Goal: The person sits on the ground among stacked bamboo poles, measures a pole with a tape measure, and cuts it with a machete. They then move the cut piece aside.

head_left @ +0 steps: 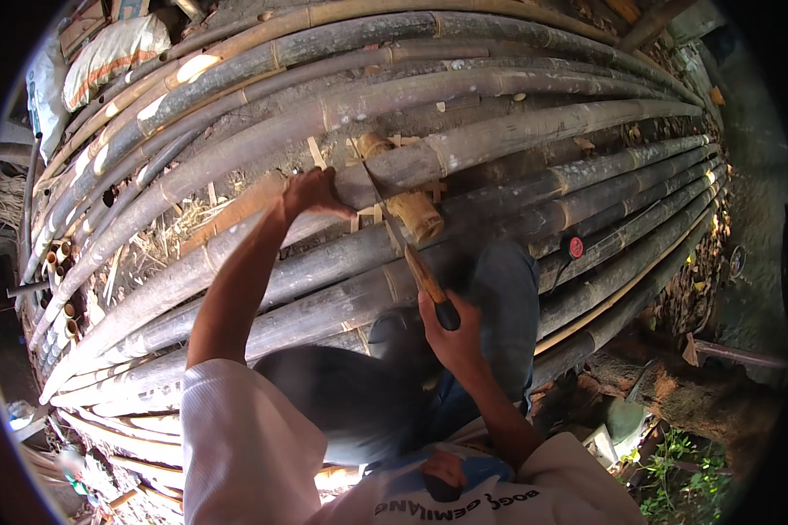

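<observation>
Fingers of the right hand (pixel 453 337) are wrapped tight round the dark handle of a knife (pixel 425 278), blade pointing up and away toward a short bamboo stub (pixel 416 216) that sits on the stack. Looks like the blade tip is right at the stub's lower end, though I can't tell if it's actually biting in. Left hand (pixel 311 193) is further up, fingers curled down and pressing on the thick bamboo pole (pixel 499 140) the stub lies against, just left of it. It's resting on top rather than closed round the pole.

Everything happens on a big pile of long bamboo poles (pixel 263 289) lying side by side and running left to right across the view, cut ends (pixel 59 306) showing at the left. Small chips and splinters (pixel 368 214) are scattered around the stub. Person's knees in dark trousers (pixel 499 297) sit over the lower poles. White sack (pixel 114 48) up in the top left corner, some green weeds (pixel 674 477) bottom right.
</observation>
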A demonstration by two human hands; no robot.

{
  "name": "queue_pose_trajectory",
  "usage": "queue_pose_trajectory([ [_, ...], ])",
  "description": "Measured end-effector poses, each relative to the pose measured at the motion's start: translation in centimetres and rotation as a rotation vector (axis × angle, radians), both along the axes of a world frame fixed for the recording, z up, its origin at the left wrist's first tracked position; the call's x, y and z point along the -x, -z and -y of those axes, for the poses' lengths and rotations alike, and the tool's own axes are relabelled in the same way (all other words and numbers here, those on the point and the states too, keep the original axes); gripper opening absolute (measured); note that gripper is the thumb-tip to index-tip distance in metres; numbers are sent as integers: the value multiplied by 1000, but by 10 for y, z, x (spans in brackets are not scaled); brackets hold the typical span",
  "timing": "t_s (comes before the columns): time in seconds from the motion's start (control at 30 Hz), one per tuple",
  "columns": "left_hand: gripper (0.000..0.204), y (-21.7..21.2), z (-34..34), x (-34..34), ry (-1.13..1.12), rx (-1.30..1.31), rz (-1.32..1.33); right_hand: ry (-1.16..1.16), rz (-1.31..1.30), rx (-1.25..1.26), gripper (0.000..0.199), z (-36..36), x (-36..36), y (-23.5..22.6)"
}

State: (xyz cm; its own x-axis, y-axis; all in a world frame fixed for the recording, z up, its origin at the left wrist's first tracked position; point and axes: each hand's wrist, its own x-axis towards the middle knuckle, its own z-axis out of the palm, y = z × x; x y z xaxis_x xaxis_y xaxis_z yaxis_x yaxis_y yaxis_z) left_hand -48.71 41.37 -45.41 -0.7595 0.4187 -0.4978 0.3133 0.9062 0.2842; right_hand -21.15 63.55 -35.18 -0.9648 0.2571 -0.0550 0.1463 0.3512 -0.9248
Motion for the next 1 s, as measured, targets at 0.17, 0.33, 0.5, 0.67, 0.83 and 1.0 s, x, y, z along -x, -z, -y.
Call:
queue_pose_trajectory([
  [0.17, 104, 19, 17, -6, -24, -186, -78, 24, 153, -46, 26, 8, 1, -7],
  [0.33, 96, 1, 6, -18, -152, -140, -18, 36, 261, -170, 27, -13, -53, -35],
  [0.5, 90, -1, -4, -37, -191, -84, -208, 113, -66, -152, 32, 0, -50, -2],
  [0.67, 93, -18, -21, -44, -221, -83, -189, -7, 20, -78, 28, -5, 13, 5],
  [0.83, 96, -15, 4, -55, -263, -99, -175, 62, 178, -80, 27, -16, -90, -30],
  [1.0, 98, -3, -16, -56, -194, -130, -233, 58, -8, -15, 27, 11, 2, 37],
])
